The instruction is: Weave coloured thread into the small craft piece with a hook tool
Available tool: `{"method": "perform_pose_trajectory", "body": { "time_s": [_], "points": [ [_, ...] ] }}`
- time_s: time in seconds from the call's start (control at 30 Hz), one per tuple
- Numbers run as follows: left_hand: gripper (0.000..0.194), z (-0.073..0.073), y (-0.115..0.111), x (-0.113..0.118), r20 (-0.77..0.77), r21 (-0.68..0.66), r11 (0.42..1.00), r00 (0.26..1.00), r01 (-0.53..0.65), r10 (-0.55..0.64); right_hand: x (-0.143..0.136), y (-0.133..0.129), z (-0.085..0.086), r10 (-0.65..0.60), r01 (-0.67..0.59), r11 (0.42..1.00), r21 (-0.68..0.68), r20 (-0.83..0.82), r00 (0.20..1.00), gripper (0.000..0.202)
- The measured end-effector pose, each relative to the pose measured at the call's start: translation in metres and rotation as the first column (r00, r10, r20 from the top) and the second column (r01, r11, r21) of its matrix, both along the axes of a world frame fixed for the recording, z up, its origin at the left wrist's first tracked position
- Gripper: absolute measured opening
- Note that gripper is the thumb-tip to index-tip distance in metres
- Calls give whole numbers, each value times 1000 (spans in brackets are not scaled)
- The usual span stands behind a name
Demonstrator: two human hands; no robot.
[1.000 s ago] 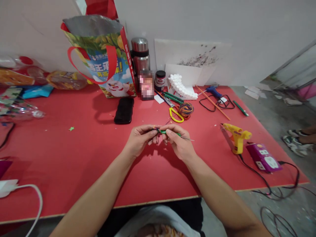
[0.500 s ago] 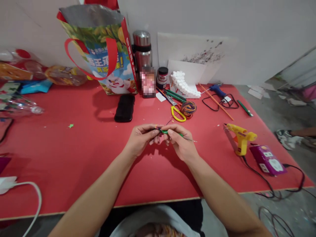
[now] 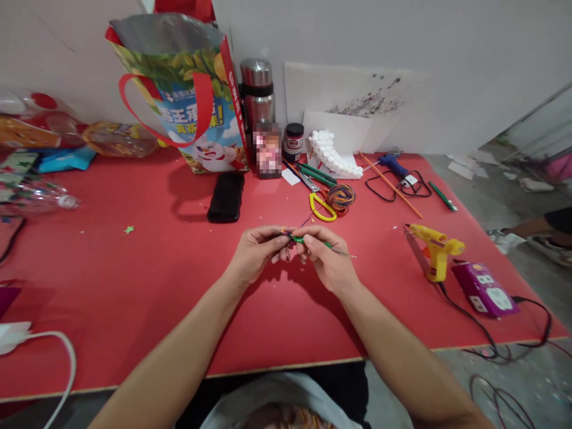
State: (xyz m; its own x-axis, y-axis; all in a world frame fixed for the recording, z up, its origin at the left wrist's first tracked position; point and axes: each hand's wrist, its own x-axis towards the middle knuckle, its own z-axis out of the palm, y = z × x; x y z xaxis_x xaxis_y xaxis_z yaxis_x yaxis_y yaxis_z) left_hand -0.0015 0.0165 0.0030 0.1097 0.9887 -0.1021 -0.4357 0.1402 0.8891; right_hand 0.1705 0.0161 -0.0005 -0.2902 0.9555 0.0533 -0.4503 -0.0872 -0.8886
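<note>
Over the middle of the red table, my right hand (image 3: pixel 328 256) is closed on a green-handled crochet hook (image 3: pixel 298 239), whose thin metal end sticks out to the right. My left hand (image 3: pixel 259 253) pinches a small piece of dark multicoloured yarn (image 3: pixel 286 233) at the hook's left end; the fingers hide most of it. Both hands nearly touch. A strand runs from the yarn up toward a multicoloured yarn ball (image 3: pixel 341 196), which lies beside yellow-handled scissors (image 3: pixel 322 207).
A black phone (image 3: pixel 226 197) lies behind my left hand. A printed bag (image 3: pixel 179 95), a steel flask (image 3: pixel 258 89) and a dark jar (image 3: pixel 294 142) stand at the back. On the right are a yellow glue gun (image 3: pixel 437 247) and a purple box (image 3: pixel 485 290). A person's feet show beyond.
The person's feet and leg at the far right have shifted. My hands hold almost the same pose, and the view has moved very slightly.
</note>
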Motion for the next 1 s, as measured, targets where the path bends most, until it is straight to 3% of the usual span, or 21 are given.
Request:
{"method": "perform_pose_trajectory", "body": {
  "time_s": [0.83, 1.0],
  "points": [
    [23, 4, 0, 1, -8, -19, 1000, 1000, -9, 9, -1, 2, -2, -4, 4, 1000, 5, 3, 1000, 17],
    [23, 13, -3, 1, -20, -3, 1000, 1000, -9, 9, 2, -1, 0, -45, 41, 995, 90, 44, 998, 16]
  ]
}}
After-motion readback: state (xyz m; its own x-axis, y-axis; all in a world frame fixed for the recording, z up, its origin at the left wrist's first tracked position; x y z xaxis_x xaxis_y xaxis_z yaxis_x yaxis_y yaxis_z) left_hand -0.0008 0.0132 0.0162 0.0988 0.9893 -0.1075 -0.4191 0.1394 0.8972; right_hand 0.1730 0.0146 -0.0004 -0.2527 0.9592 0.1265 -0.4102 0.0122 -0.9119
